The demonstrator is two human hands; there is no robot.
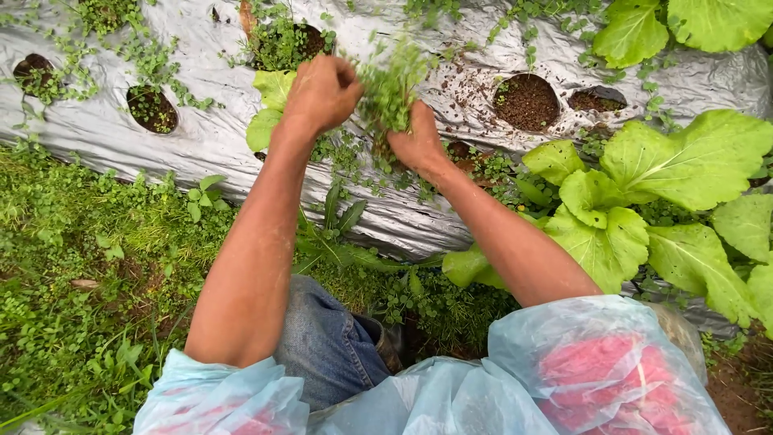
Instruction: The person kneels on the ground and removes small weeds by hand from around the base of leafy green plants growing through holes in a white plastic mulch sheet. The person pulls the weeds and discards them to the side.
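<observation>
Left hand point(322, 93) fisted, right hand point(416, 138) pinching weed clump point(390, 84) at twelve o'clock; could tear silver mulch sheet point(201, 137) or uproot leafy seedling point(270, 101) just beside, if yanked hard.

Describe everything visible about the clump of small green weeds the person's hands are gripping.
The clump of weeds is a loose tuft of thin stems with tiny bright green leaves, blurred as if in motion. It stands raised above the silver plastic mulch sheet, near a planting hole. The right hand grips its base from below; the left hand, closed in a fist, is beside its top, contact unclear. No roots or clinging soil can be made out.
</observation>
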